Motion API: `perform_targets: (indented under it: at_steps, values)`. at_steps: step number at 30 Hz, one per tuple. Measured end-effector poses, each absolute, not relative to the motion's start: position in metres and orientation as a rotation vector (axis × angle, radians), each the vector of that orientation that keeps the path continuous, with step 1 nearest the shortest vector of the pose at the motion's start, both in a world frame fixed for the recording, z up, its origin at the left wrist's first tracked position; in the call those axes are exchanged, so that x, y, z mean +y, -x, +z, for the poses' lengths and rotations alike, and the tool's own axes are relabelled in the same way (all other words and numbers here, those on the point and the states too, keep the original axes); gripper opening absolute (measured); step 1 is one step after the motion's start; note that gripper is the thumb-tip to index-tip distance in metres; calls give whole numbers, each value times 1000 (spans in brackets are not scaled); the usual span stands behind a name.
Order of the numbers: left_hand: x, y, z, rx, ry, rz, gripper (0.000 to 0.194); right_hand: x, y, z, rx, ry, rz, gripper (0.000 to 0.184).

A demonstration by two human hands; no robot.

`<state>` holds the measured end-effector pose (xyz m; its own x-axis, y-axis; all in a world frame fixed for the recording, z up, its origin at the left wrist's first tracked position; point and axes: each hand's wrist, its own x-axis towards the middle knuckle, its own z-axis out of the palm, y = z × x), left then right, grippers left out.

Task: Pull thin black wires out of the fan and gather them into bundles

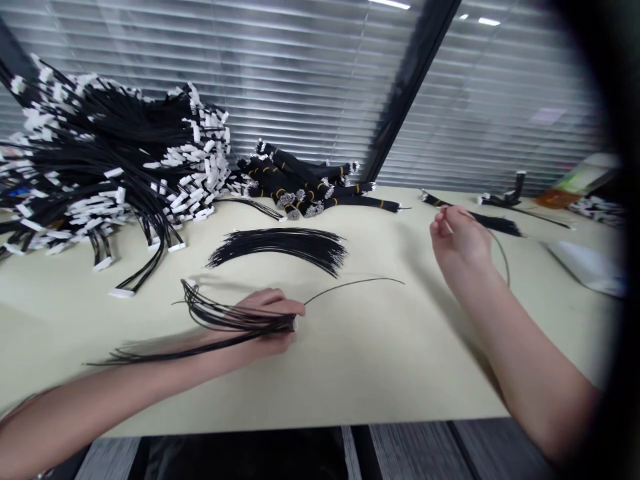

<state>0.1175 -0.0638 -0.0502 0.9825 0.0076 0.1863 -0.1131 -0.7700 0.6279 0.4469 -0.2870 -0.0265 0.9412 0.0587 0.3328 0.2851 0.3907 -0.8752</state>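
Observation:
My left hand [273,323] is closed around a wire harness [235,320], a bunch of thin black wires that trail back over the wrist from a small white connector [295,324] at the fingertips. One thin wire [355,285] sticks out to the right beyond this hand. Raised at the right, my right hand [463,237] pinches a single black wire [503,253], which curves down beside the wrist. Just behind that hand lies a bundle of black wires [493,223]. A loose sheaf of cut black wires [280,245] rests on the table behind my left hand.
A large heap of black cables with white connectors [115,153] fills the back left of the table [350,373]. Bundles tied with yellow bands [305,180] lie at the back middle. An orange-and-green bottle [575,180] and a white object [587,267] are at the right. Blinds stand behind.

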Motion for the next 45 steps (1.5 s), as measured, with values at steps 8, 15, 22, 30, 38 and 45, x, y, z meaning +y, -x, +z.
perform_targets:
  at_steps: [8,15,22,30,38,45]
  values:
    - [-65,-122,-52,-51,-2432,315,42,-228,-258,-6,-933,1381,405,5]
    - [-63,-123,-50,-132,-2458,295,34,-223,-238,-42,-1077,1663,427,8]
    - [-63,-125,-54,-111,-2461,307,36,-219,-240,-46,-1143,1697,340,6]
    - [-63,-127,-55,-107,-2472,307,29,-221,-238,-47,-1168,1670,338,4]
    - [-64,-123,-49,-167,-2506,356,31,-221,-237,-48,-1221,1690,280,5]
    - [-65,-126,-47,-167,-2529,352,38,-222,-235,-49,-1328,1737,188,11]
